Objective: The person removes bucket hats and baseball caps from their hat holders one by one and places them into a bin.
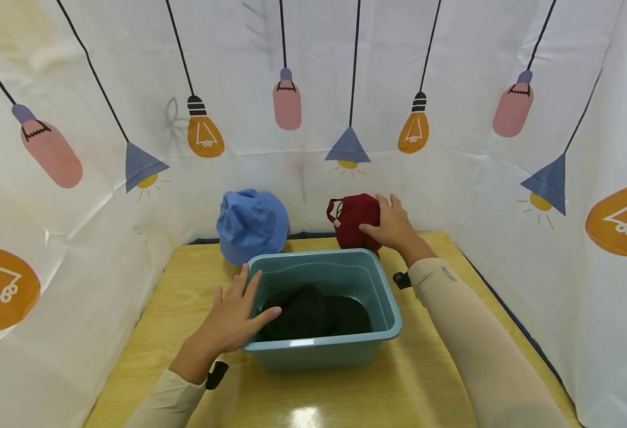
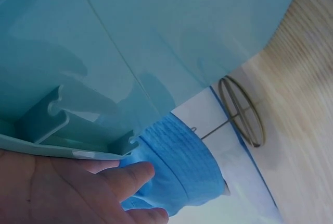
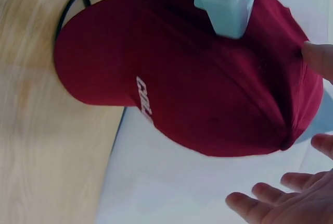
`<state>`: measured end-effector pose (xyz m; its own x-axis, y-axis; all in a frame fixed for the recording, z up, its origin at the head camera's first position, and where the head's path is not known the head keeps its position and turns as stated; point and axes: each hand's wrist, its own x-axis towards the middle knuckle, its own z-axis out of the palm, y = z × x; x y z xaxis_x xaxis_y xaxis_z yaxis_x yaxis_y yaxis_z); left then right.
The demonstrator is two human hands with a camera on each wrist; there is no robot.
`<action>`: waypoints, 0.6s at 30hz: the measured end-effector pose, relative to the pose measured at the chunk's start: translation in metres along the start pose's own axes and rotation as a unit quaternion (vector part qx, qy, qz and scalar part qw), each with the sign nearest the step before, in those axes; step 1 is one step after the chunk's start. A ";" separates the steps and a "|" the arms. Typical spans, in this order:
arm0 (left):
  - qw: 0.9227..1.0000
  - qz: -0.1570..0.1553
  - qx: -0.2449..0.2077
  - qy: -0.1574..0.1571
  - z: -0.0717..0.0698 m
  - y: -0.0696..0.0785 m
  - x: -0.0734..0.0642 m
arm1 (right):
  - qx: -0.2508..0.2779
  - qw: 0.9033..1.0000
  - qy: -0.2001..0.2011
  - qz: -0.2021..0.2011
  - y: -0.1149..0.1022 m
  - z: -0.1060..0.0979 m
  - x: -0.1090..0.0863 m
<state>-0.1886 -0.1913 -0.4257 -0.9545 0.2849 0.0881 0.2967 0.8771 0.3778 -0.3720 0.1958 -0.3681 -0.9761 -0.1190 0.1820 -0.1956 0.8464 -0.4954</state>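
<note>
A dark red cap (image 1: 353, 220) stands behind the right end of a teal plastic tub (image 1: 324, 342). My right hand (image 1: 394, 226) is at the cap's right side with its fingers spread; in the right wrist view the thumb (image 3: 318, 60) meets the crown, while the other fingers are apart from it. White lettering marks the cap's front. My left hand (image 1: 235, 318) rests on the tub's left rim, fingers extended, the thumb reaching over the inside. Inside the tub lies a black cap (image 1: 313, 312). A blue bucket hat (image 1: 251, 226) stands behind the tub's left corner.
A metal wire stand (image 2: 242, 112) with an oval base is beside the blue hat. Part of a dark ring base (image 3: 86, 0) shows by the red cap's brim. The wooden table (image 1: 185, 297) is enclosed by white sheeting (image 1: 303, 178) printed with lamps.
</note>
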 end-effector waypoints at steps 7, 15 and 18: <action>1.000 0.001 -0.008 0.000 0.003 0.001 0.000 | 0.025 0.999 -0.021 0.016 0.008 -0.003 0.002; 1.000 0.000 0.000 0.001 0.002 -0.001 0.001 | 0.052 0.998 -0.038 0.028 0.014 -0.001 0.011; 1.000 -0.002 0.001 -0.003 0.003 -0.002 0.000 | 0.049 0.997 -0.046 0.031 0.015 -0.001 0.013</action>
<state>-0.1896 -0.1921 -0.4289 -0.9554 0.2839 0.0812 0.2931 0.8787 0.3769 -0.3873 0.2069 -0.3725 -0.9902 -0.1195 0.0722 -0.1391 0.7991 -0.5849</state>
